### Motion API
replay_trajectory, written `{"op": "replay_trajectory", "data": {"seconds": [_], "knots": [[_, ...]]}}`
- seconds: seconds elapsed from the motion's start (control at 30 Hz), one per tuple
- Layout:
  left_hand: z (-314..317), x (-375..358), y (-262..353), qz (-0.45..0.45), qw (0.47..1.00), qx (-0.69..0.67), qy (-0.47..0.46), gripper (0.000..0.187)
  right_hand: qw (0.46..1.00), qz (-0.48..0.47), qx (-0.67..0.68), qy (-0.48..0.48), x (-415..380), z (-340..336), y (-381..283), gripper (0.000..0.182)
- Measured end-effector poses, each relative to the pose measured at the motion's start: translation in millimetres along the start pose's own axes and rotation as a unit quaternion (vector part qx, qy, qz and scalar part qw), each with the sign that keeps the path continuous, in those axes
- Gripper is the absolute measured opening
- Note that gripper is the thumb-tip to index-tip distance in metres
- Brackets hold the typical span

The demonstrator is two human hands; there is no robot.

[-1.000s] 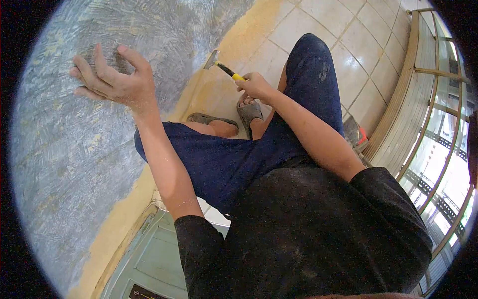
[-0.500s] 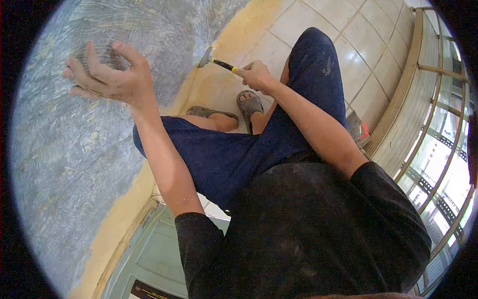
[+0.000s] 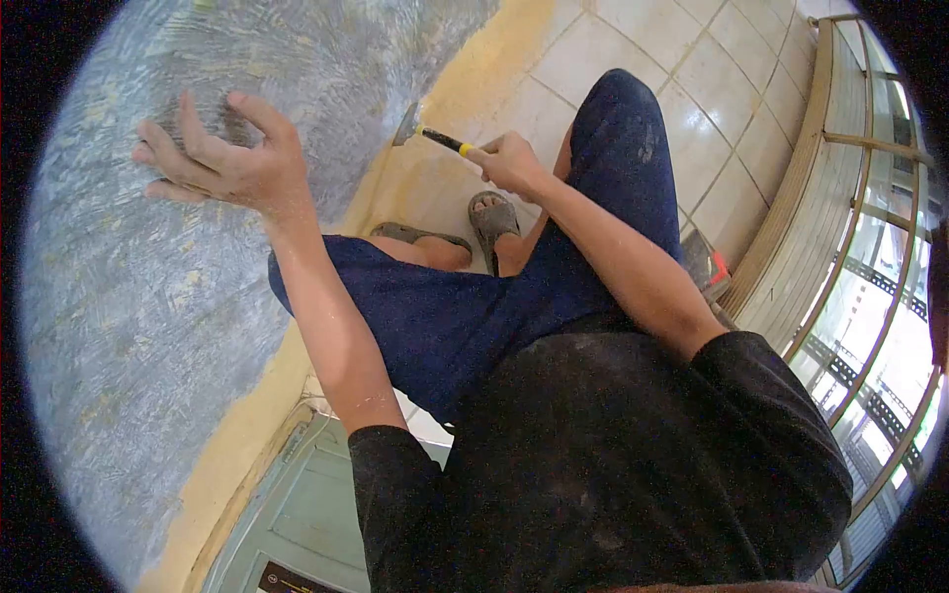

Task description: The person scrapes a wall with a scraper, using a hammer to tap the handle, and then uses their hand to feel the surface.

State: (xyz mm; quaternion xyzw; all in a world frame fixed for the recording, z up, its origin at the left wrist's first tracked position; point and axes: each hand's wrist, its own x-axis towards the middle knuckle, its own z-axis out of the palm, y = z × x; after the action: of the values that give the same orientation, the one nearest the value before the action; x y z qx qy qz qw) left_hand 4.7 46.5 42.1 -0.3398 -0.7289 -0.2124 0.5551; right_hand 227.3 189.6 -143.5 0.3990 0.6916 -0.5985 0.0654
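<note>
My right hand (image 3: 510, 163) is wrapped round the black and yellow handle of a scraper (image 3: 442, 138). The scraper's grey blade meets the lower part of the wall, right by the yellowish strip (image 3: 390, 178) along its foot. My left hand (image 3: 222, 158) is raised in front of the blue-grey, streaky wall (image 3: 148, 326), fingers spread and curved, holding nothing. Pale dust shows on its fingers and forearm.
My bent knees and sandals (image 3: 494, 222) are below the scraper, on pale floor tiles (image 3: 727, 109). A green panelled door (image 3: 316, 494) lies at the lower left. Along the right runs a wood-framed glass panel (image 3: 880, 287), with a grey and red object (image 3: 707, 265) beside it.
The scraper blade and my right hand have shifted slightly down in the view, still at the wall's foot. My left hand stays raised, a little lower and further right.
</note>
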Motion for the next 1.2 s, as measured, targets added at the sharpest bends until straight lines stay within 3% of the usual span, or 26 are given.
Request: {"op": "replay_trajectory", "data": {"seconds": [0.13, 0.3, 0.47, 0.77, 0.83, 1.07, 1.2], "knots": [[0, 3, 1, 0.001, 1.000, -0.002, 0.001, 0.042, 0.999, 0.045, -0.009, 0.004, 12, 12, 0, 0.044], [1, 6, 9, -0.013, 1.000, 0.006, 0.011, 0.041, 0.999, -0.009, -0.035, 0.020, 13, 7, 12, 0.045], [-2, 4, 7, -0.006, 1.000, 0.004, -0.002, 0.042, 0.999, 0.015, -0.015, 0.033, 15, 16, 8, 0.046], [-2, 4, 5, 0.005, 1.000, 0.005, 0.005, 0.041, 0.998, -0.029, -0.043, 0.022, 24, 17, 13, 0.041], [-6, 3, 7, 0.003, 1.000, 0.004, -0.005, 0.040, 0.998, 0.022, -0.027, 0.061, 48, 32, 24, 0.043], [-2, 1, -1, 0.010, 1.000, 0.021, -0.001, 0.037, 0.997, 0.004, -0.049, 0.052, 14, 11, 0, 0.041], [-6, 0, 3, 0.007, 1.000, 0.012, -0.015, 0.036, 0.998, 0.043, -0.033, 0.036, 28, 12, 7, 0.043]]}}
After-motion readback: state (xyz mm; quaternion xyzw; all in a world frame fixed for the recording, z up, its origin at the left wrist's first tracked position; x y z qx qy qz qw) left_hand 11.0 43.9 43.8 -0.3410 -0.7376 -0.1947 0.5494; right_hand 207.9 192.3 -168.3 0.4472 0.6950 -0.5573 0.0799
